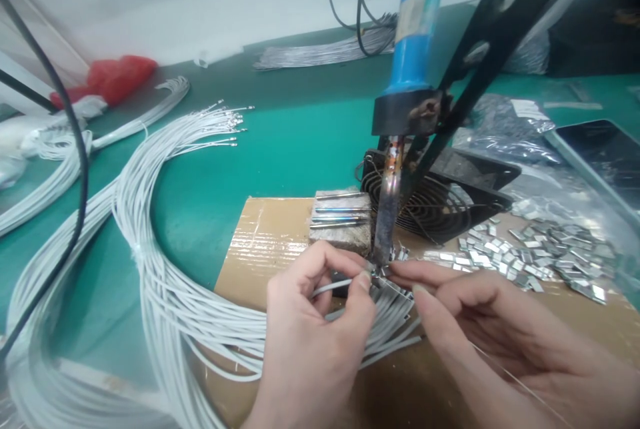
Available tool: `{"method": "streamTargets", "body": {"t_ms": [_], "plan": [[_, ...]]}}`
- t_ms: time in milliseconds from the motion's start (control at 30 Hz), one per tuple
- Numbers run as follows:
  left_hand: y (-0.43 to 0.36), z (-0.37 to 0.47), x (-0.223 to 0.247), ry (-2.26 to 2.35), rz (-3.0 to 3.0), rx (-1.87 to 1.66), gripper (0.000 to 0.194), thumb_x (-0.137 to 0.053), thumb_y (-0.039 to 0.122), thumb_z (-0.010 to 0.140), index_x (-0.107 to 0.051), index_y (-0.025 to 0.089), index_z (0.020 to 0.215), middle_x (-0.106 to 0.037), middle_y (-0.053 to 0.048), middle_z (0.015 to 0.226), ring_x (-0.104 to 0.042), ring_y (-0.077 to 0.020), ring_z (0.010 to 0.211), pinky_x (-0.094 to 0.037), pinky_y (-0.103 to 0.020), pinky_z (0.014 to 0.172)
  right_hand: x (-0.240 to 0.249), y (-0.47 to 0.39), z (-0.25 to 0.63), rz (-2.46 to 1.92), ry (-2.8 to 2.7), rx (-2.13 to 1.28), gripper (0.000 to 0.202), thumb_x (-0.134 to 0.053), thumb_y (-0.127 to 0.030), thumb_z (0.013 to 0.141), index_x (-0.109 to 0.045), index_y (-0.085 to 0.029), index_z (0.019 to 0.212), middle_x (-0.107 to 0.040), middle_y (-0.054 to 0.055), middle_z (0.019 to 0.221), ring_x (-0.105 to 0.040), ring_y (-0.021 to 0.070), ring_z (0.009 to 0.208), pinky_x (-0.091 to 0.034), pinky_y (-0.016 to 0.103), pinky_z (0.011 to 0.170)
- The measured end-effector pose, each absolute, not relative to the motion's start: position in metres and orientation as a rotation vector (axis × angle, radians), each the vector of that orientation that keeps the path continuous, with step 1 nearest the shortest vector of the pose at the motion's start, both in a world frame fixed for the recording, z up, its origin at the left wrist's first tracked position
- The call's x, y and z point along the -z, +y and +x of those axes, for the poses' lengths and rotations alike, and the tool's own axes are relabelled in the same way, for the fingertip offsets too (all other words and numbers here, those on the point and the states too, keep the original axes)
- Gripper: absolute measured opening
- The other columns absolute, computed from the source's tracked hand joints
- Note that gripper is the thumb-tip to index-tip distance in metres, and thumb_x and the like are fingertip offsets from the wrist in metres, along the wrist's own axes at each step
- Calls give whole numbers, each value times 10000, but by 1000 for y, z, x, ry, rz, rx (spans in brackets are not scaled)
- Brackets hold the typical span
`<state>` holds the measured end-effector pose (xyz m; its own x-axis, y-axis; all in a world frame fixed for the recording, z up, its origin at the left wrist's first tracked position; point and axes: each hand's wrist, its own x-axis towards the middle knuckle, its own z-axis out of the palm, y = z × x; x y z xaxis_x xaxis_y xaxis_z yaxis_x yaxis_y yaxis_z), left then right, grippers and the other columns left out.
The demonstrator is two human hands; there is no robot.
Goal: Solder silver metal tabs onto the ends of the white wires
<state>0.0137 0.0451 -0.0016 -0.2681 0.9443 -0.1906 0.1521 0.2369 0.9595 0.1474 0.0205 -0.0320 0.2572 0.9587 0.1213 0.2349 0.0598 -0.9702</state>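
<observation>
My left hand [320, 329] pinches a white wire [333, 287] between thumb and forefinger, its end close to the tip of a soldering iron [384, 229]. The iron hangs tip down by its blue handle [417, 22], clamped in a black bracket [405, 111]. On the other side of the tip, my right hand [500, 329] has thumb and forefinger close together, with thin solder wire [520, 382] trailing across the palm. What lies right at the fingertips is small and partly hidden. Beneath both hands is a row of white wires with metal ends [395, 316].
A cardboard sheet [270, 229] covers the green mat [290, 142]. Behind the hands stand a block with metal rods [340, 232] and a black fan [425, 196]. Small metal pieces [530, 256] are heaped right. A large white wire bundle [150, 236] curves along the left.
</observation>
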Motion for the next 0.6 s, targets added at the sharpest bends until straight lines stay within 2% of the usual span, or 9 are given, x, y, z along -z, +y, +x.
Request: {"method": "streamTargets", "body": {"t_ms": [200, 333, 600], "plan": [[45, 15, 1, 1640, 1025, -1115, 77, -706, 224, 709, -652, 210, 655, -760, -37, 816, -667, -174, 686, -477, -249, 555, 41, 22, 157, -1448, -1336, -721, 241, -727, -407, 912, -647, -259, 739, -844, 23, 1025, -838, 191, 821, -658, 186, 762], [45, 16, 0, 1636, 1014, -1105, 78, -712, 234, 714, -655, 209, 668, -753, -31, 815, -664, -172, 686, -475, -252, 562, 38, 18, 153, -1505, -1247, -741, 263, -729, -438, 897, -650, -254, 724, -838, 45, 1047, -836, 215, 825, -673, 239, 778], [41, 17, 4, 1621, 1003, -1185, 76, -715, 204, 737, -660, 218, 685, -750, 3, 807, -665, -147, 700, -472, -227, 569, 32, 16, 145, -1575, -1142, -778, 299, -743, -468, 857, -641, -251, 678, -831, 39, 1057, -829, 211, 862, -659, 249, 834]]}}
